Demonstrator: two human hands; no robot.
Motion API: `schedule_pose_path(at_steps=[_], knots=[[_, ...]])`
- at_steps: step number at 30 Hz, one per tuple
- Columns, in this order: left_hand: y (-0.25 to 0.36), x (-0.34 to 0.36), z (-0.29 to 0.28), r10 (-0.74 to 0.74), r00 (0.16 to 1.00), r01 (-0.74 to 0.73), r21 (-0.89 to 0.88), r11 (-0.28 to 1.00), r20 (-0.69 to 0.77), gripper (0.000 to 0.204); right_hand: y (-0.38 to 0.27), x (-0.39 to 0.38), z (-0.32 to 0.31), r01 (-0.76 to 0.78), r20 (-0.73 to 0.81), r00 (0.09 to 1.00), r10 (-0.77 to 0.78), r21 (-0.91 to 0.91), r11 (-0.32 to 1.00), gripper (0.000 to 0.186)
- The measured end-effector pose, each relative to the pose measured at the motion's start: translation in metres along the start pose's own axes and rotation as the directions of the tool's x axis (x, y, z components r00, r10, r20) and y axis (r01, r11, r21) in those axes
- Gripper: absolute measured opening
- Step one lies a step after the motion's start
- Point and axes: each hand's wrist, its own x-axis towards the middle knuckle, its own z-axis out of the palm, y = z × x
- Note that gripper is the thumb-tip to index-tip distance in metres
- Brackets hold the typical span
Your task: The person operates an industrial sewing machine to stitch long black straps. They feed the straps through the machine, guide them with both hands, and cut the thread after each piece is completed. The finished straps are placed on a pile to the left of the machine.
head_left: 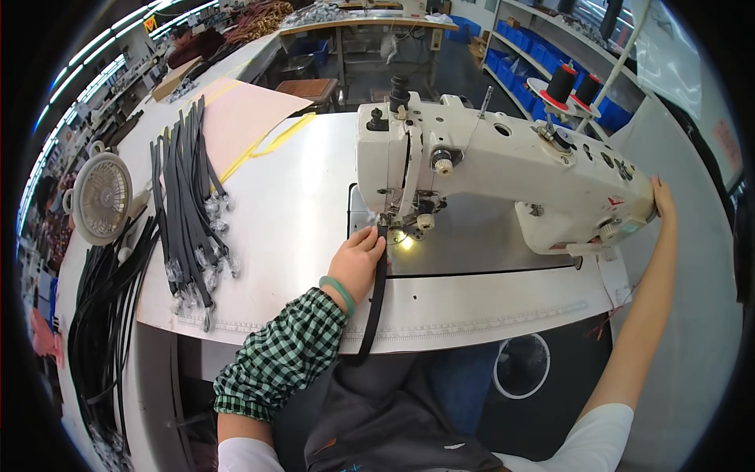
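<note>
A white sewing machine [503, 149] stands on the table, its small lamp lit beside the needle. Right below the needle area, my left hand [360, 258] pinches a black strap [377, 299], whose lower part hangs over the table's front edge. The strap's upper end is hidden at the presser foot. My right hand [663, 197] reaches out to the machine's far right end and rests on the handwheel side, its fingers partly hidden behind the body. A green bangle [338, 294] and a checked sleeve cover [287, 350] are on my left arm.
Left on the white table [275, 181] lies a bundle of black straps [185, 189] with plastic-wrapped ends. More black strips [110, 307] hang over the left edge near a white plastic basket [101, 197]. Thread spools [561, 82] stand behind the machine; blue bins [535, 51] fill the shelves.
</note>
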Motion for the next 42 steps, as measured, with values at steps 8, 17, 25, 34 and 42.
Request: schedule_pose_path(at_steps=[8,17,25,34,42], knots=[[0.000,-0.004,-0.004,0.013,0.997,-0.032,0.230,0.973,0.080,0.030,0.005,0.012,0.004,0.113,-0.003,0.994,-0.113,0.030,0.993,0.048],[0.004,0.020,0.010,0.053,0.997,-0.058,0.111,0.992,0.053,0.034,0.026,0.053,-0.016,0.113,0.075,0.992,-0.100,-0.198,0.974,0.045],[-0.001,0.018,0.005,0.074,0.995,-0.080,0.082,0.993,0.073,0.034,0.001,0.018,-0.014,-0.045,0.127,0.991,0.027,0.138,0.989,0.047],[0.000,0.017,0.004,0.099,0.993,-0.107,0.121,0.987,0.071,0.035,0.053,-0.021,0.015,0.097,-0.282,0.958,-0.048,0.164,0.982,0.051],[-0.005,0.012,0.006,0.082,0.994,-0.093,0.161,0.982,0.078,0.036,0.062,-0.074,0.076,0.223,-0.461,0.887,0.019,0.465,0.857,0.048]])
